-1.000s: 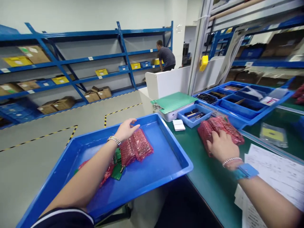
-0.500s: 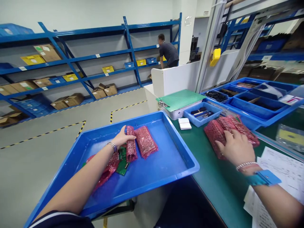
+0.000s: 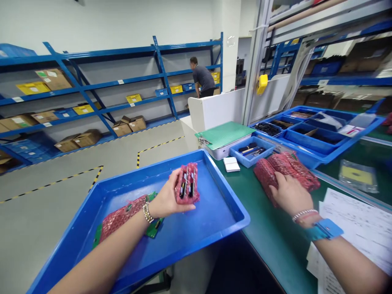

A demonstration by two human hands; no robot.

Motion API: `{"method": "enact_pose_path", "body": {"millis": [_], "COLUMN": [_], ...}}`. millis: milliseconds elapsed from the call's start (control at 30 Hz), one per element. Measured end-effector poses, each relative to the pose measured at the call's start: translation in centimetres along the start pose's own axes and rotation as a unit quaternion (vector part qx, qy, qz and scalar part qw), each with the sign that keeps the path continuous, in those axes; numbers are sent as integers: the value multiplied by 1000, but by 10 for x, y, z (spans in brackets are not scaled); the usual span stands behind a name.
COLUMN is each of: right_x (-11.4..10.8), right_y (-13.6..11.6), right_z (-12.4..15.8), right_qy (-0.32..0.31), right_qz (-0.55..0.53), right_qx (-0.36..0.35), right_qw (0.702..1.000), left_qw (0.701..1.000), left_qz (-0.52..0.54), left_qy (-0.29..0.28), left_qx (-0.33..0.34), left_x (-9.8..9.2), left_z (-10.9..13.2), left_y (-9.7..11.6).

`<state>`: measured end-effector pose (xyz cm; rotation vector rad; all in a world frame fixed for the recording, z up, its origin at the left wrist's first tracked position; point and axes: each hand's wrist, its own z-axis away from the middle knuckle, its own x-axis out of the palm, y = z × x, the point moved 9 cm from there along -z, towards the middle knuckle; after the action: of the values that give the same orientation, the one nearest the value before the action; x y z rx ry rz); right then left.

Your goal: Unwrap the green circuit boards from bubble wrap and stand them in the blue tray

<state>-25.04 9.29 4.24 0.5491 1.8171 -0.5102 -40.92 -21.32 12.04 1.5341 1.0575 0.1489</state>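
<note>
My left hand (image 3: 167,198) is closed around two pink bubble-wrap packets (image 3: 187,183) side by side, lifted over the blue tray (image 3: 226,204). Circuit-board edges show at their near ends. Left of that wrist, another pink bubble-wrap packet (image 3: 118,220) lies in the tray on green circuit boards (image 3: 153,230), partly hidden by my forearm. On the green bench, my right hand (image 3: 290,194) rests with outstretched fingers on a row of pink bubble-wrap packets (image 3: 283,165). The fingertips touch the wrap and do not look clenched around it.
A small blue bin of tools (image 3: 252,151), white cards (image 3: 231,164) and a green mat (image 3: 225,134) sit beyond the tray. Printed papers (image 3: 349,232) lie by my right forearm. A divided blue tray (image 3: 318,141) stands behind the packets. A person (image 3: 203,79) bends near the shelves.
My left hand has taken hold of both packets, raised them from the tray and tipped their ends toward me. My right hand stays on the bench packets, its fingers closer together. The view has shifted.
</note>
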Motion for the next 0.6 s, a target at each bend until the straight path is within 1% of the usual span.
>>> {"method": "enact_pose_path", "body": {"millis": [67,133,200,300,367,500,600], "right_x": [4,5,6,5,1,-14,-16], "right_y": [7,12,15,14,9,-5,-9], "right_z": [-2,-5,-8,-9,-8,-4,-4], "right_qy": [-17,-13,0,16,23,51,61], "right_qz": [-29,-38,-33,-20,-10,3,-2], "right_qx": [21,30,38,45,37,10,-1], "right_qw": [999,999,999,999,999,999,998], "left_qw": [991,985,984,983,981,976,977], "left_qz": [-75,-96,-107,-117,-128,-161,-154], "left_qy": [-39,-55,-55,-69,-73,-57,-54], "left_qx": [99,133,133,120,123,131,136], "left_x": [24,39,45,50,50,48,49], "left_z": [2,4,5,7,9,8,7], "left_y": [26,35,34,27,23,18,18]}}
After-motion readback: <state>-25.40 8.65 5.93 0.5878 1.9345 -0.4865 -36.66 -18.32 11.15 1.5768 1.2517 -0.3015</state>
